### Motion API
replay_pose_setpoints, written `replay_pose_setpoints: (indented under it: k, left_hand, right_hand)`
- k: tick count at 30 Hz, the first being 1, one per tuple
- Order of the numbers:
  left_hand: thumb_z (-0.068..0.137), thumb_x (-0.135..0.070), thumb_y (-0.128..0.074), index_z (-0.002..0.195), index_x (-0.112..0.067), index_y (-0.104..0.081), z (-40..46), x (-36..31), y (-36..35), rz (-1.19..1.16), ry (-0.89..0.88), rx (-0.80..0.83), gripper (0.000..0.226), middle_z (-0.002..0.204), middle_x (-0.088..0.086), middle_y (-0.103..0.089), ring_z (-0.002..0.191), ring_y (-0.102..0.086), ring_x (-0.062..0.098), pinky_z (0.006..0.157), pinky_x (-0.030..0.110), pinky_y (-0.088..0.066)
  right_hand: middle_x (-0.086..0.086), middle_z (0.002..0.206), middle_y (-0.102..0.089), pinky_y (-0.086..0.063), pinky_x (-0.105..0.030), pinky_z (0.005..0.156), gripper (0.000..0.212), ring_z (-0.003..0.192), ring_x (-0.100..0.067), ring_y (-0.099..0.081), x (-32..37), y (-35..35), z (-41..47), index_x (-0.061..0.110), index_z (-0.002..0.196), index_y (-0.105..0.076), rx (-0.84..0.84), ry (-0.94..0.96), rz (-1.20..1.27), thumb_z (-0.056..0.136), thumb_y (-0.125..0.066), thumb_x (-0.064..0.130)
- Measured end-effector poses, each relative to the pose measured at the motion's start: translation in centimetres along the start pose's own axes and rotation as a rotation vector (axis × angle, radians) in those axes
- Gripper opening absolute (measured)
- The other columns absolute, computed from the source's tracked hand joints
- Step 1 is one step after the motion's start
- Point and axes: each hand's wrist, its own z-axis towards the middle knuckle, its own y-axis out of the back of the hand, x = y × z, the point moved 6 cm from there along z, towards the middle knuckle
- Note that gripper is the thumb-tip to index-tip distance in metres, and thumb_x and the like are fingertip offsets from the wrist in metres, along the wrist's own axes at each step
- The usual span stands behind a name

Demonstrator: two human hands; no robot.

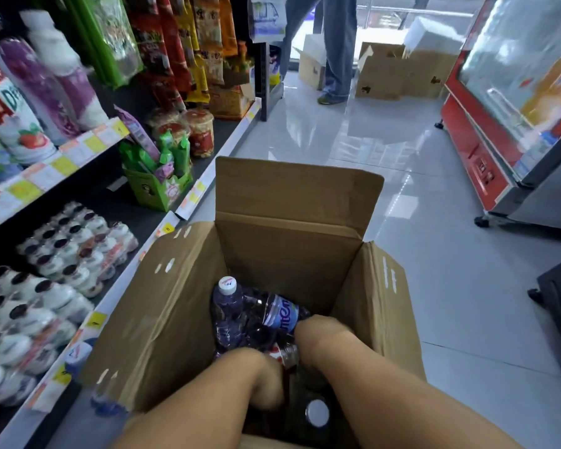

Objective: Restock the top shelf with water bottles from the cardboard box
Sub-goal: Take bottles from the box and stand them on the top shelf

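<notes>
Fingers hidden on both, can't tell grip; left hand (266, 380) and right hand (308, 338) deep in cardboard box (162, 319), reaching water bottles (259, 315) lying low.

water bottle (280, 314) label: "nten", partial | white drink bottle (12, 115) on shelf: "AD", partial

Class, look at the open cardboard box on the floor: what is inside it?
Inside the cardboard box: water bottles, one white cap, and both hands, left hand and right hand. The arms hide the bottom and the fingers.
</notes>
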Motion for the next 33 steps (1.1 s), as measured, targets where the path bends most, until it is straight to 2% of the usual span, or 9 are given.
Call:
replay_pose_setpoints:
  k: [2, 6, 8, 11, 16, 22, 26, 30, 33]
  left_hand:
    - [0.097, -0.013, -0.055, 0.116, -0.007, -0.062, -0.5, 0.8, 0.7, -0.06, 0.029, -0.121, 0.022, 0.128, 0.017, -0.061, 0.101, -0.061, 0.027, 0.064, 0.027, -0.048]
    - [0.085, -0.034, -0.063, 0.102, -0.024, -0.066, -3.0, 2.2, 2.9, -0.28, 0.032, -0.383, 0.02, 0.106, 0.003, -0.07, 0.094, -0.068, 0.022, 0.075, 0.028, -0.055]
    - [0.077, -0.034, -0.066, 0.089, -0.028, -0.061, -4.8, 2.8, 3.9, -0.334, 0.02, -0.464, 0.014, 0.095, -0.002, -0.07, 0.087, -0.067, 0.02, 0.069, 0.026, -0.052]
    - [0.07, -0.034, -0.063, 0.087, -0.026, -0.057, -8.1, 3.6, 5.6, -0.366, 0.03, -0.554, 0.02, 0.079, -0.006, -0.064, 0.074, -0.06, 0.017, 0.057, 0.025, -0.041]
    - [0.064, -0.04, -0.067, 0.084, -0.028, -0.058, -16.2, 2.9, 10.3, -0.397, -0.015, -0.717, 0.026, 0.081, -0.005, -0.064, 0.073, -0.061, 0.016, 0.06, 0.029, -0.044]
    - [0.074, -0.036, -0.073, 0.091, -0.027, -0.062, -31.6, 0.3, 17.6, -0.356, -0.07, -0.841, 0.022, 0.081, -0.004, -0.06, 0.066, -0.055, 0.013, 0.052, 0.025, -0.037]
    - [0.079, -0.035, -0.071, 0.104, -0.027, -0.062, -44.6, -3.1, 23.0, -0.285, -0.093, -0.893, 0.027, 0.094, -0.006, -0.058, 0.075, -0.055, 0.006, 0.054, 0.022, -0.038]
    - [0.081, -0.032, -0.07, 0.094, -0.024, -0.062, -58.6, -6.2, 28.3, -0.316, -0.131, -0.954, 0.017, 0.081, -0.007, -0.058, 0.065, -0.055, 0.009, 0.05, 0.023, -0.039]
    - [0.081, -0.03, -0.071, 0.088, -0.024, -0.064, -69.7, -8.2, 31.8, -0.33, -0.136, -1.027, 0.012, 0.082, -0.006, -0.061, 0.065, -0.055, 0.011, 0.051, 0.021, -0.039]
  right_hand:
    - [-0.015, 0.135, -0.057, -0.048, -0.04, 0.101, 0.045, 0.123, -0.032, -0.056, 0.1, 0.2, -0.3, 0.007, 0.131, -0.057, -0.013, 0.006, -0.018, 0.093, -0.061, 0.031]
    - [-0.011, 0.129, -0.061, -0.05, -0.038, 0.092, 0.034, 0.118, -0.03, -0.059, 0.3, 2.0, -1.8, 0.011, 0.126, -0.06, -0.166, 0.033, -0.067, 0.096, -0.052, 0.026]
    - [-0.009, 0.123, -0.064, -0.049, -0.037, 0.082, 0.032, 0.111, -0.031, -0.062, 0.3, 3.7, -3.1, 0.015, 0.124, -0.058, -0.284, 0.036, -0.039, 0.096, -0.047, 0.025]
    - [-0.01, 0.11, -0.066, -0.044, -0.036, 0.07, 0.026, 0.098, -0.034, -0.063, 0.4, 7.0, -5.9, 0.018, 0.115, -0.057, -0.422, 0.067, 0.043, 0.095, -0.046, 0.031]
    - [-0.006, 0.104, -0.066, -0.047, -0.034, 0.07, 0.024, 0.09, -0.028, -0.062, 1.3, 14.6, -13.2, 0.024, 0.101, -0.061, -0.587, 0.153, 0.114, 0.091, -0.048, 0.042]
    - [-0.01, 0.111, -0.065, -0.04, -0.033, 0.072, 0.034, 0.102, -0.032, -0.06, 1.9, 26.8, -24.9, 0.027, 0.113, -0.065, -0.77, 0.184, 0.147, 0.088, -0.054, 0.046]
    - [-0.008, 0.101, -0.066, -0.045, -0.034, 0.069, 0.033, 0.088, -0.028, -0.057, 3.2, 36.8, -35.0, 0.025, 0.108, -0.067, -0.889, 0.23, 0.078, 0.089, -0.052, 0.048]
    - [-0.006, 0.095, -0.065, -0.049, -0.034, 0.068, 0.032, 0.08, -0.026, -0.053, 4.5, 47.5, -45.9, 0.025, 0.101, -0.066, -0.998, 0.247, 0.022, 0.089, -0.05, 0.05]
    - [-0.005, 0.097, -0.065, -0.045, -0.033, 0.067, 0.035, 0.086, -0.026, -0.057, 5.5, 55.3, -53.7, 0.027, 0.1, -0.065, -1.086, 0.245, -0.003, 0.087, -0.049, 0.055]
